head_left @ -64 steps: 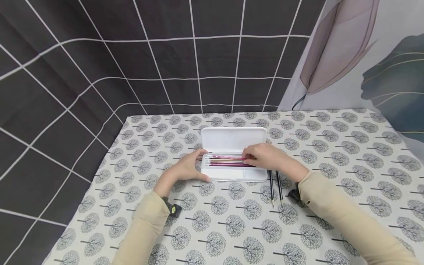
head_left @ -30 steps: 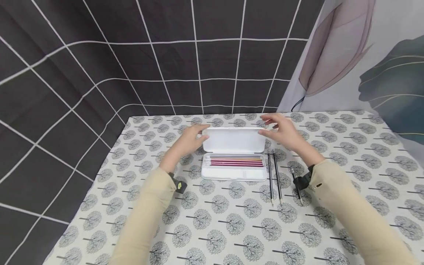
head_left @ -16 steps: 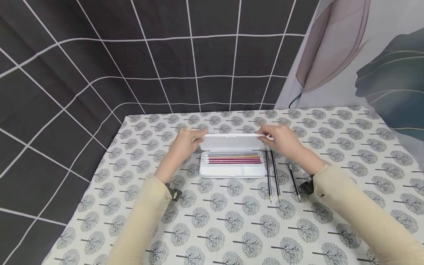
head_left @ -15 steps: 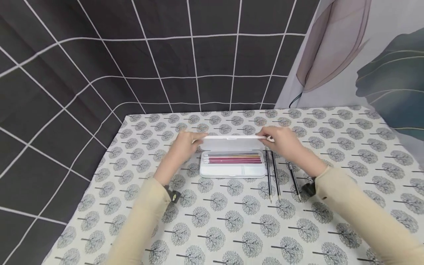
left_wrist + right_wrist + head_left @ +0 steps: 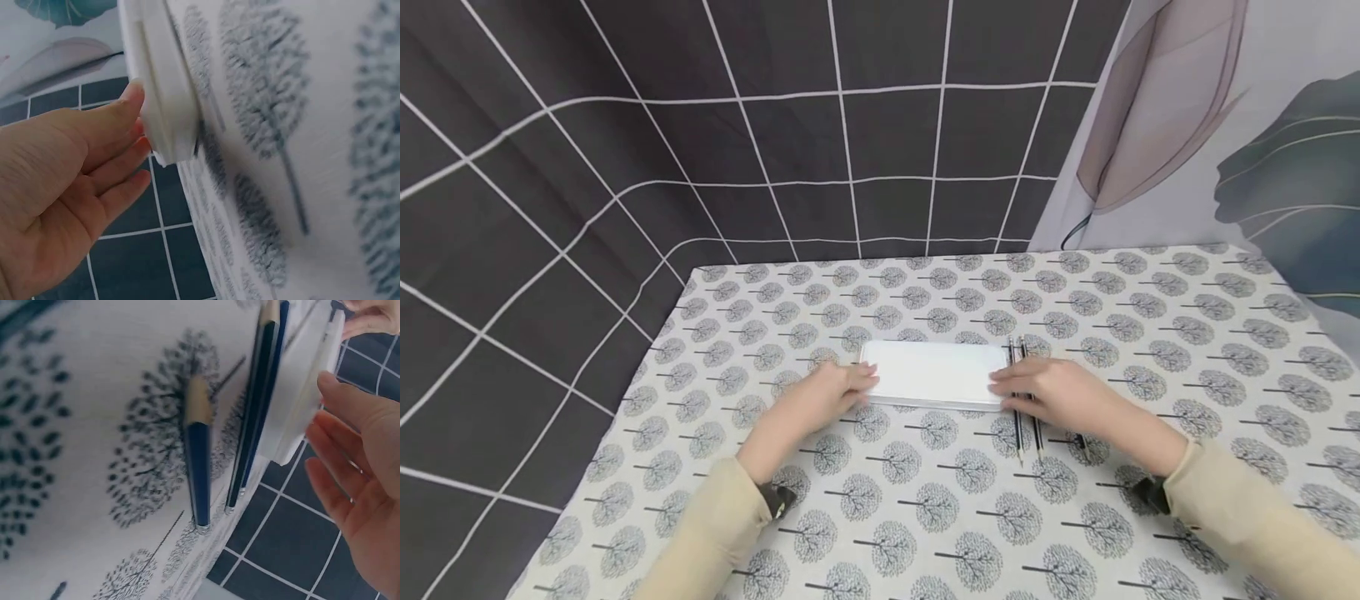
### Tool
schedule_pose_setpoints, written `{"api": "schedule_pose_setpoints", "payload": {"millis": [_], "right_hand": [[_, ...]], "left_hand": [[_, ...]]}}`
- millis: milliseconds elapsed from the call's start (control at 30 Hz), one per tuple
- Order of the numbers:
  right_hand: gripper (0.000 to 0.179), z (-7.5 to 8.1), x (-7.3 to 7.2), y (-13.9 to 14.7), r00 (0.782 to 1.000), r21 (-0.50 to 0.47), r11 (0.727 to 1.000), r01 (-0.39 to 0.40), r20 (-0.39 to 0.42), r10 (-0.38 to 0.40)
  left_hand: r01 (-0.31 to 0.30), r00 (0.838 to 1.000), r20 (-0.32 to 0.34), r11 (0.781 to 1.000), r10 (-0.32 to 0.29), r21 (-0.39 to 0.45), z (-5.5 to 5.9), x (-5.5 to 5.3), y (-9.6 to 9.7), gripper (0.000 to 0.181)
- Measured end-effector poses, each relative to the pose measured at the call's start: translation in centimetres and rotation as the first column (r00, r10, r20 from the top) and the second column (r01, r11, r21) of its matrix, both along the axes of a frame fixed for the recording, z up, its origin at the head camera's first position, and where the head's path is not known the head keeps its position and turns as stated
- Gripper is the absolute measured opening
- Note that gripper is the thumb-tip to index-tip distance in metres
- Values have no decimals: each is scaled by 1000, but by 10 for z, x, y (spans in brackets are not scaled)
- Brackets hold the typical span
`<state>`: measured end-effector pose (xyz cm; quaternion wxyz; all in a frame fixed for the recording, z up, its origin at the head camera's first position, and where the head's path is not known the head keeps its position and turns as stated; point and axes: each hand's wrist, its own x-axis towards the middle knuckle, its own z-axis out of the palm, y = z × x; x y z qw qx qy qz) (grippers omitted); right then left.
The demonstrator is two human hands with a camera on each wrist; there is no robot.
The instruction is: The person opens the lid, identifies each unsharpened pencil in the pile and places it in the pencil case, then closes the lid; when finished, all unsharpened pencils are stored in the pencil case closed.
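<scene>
A white pencil case (image 5: 934, 371) lies on the table with its lid down, so the pencils inside are hidden. At its left end my left hand (image 5: 831, 394) touches the lid with extended fingers; in the left wrist view the fingertips (image 5: 135, 94) meet the case's edge. My right hand (image 5: 1060, 396) rests its fingers on the right end of the lid, reaching across the dark pencils. In the right wrist view the thumb and fingers of that hand (image 5: 359, 450) lie loosely against the case (image 5: 294, 400).
Two dark pencils (image 5: 1018, 433) lie side by side just right of the case. A third pencil (image 5: 199, 462) lies a bit further right, mostly under my right forearm in the head view. The tablecloth (image 5: 880, 533) has a tree print, and a dark gridded curtain (image 5: 887, 133) hangs behind.
The right hand has left the pencils inside the case. Both hands took the raised lid by its top corners and swung it forward and down; the case is now closed.
</scene>
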<state>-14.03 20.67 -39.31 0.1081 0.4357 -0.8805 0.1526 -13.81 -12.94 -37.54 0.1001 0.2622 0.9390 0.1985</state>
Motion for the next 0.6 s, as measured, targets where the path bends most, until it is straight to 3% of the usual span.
{"api": "schedule_pose_setpoints", "payload": {"millis": [200,400,533,600], "right_hand": [[30,-2,7,-3,1000,51,999,9,-5,-9],[28,-4,6,-5,997,34,997,64,47,-65],[35,-2,6,-3,991,9,995,104,85,-104],[45,0,6,1,980,-4,984,178,93,-177]], "left_hand": [[11,1000,-1,1000,-11,-8,-8,7,2,40],[-15,1000,2,999,15,51,-15,1,-6,38],[-97,995,-26,989,101,110,-17,-7,-17,46],[-159,981,-93,982,169,103,-16,-12,-24,54]]}}
